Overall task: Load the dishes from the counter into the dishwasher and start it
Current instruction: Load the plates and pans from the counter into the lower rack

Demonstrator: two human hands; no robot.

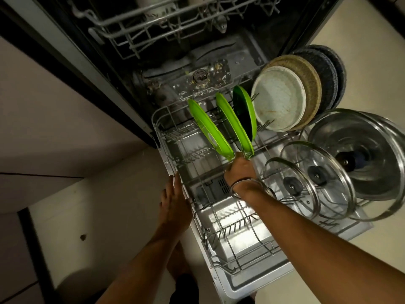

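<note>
1. Your right hand pinches the near rim of the middle green plate, seating it on edge between the tines so water can reach both faces.
2. Your left hand lies flat and open on the lower rack side rim, holding nothing; probably steadying it.
3. Two more green plates stand on either side; a white plate and glass lids fill the right side.
4. Dishwasher door is down and the rack's front rows are free.
</note>
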